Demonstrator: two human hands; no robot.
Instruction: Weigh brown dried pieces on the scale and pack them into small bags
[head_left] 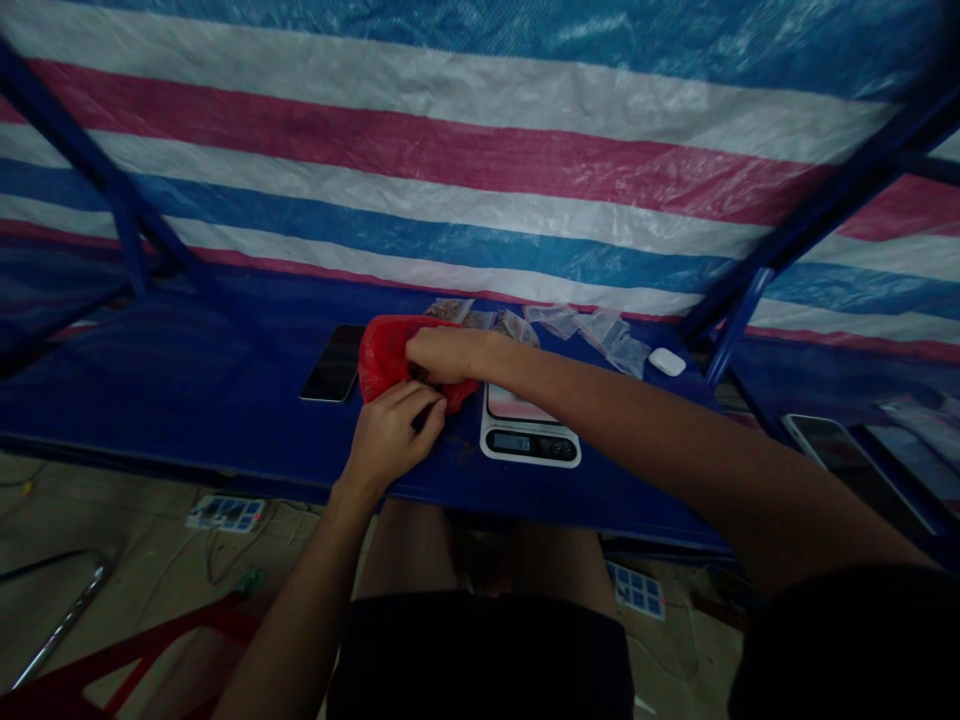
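Red plastic bag (382, 360) bunched between both hands, centre of the frame, on the blue surface (225, 400).

The right hand's fingers (421, 345) lie pressed together across the bag's top; the left hand's fingers (420, 402) curl at its lower edge, though whether they pinch it cannot be told. The crumpled bag runs mostly left to right, its right end sagging under the right hand (450, 355), with the left hand (388, 438) nearer the camera. Beyond lie a digital scale (530, 445) at lower right, a smartphone (334, 362) at left, small clear bags (555, 320) above, and a white earbud case (667, 362) at right.
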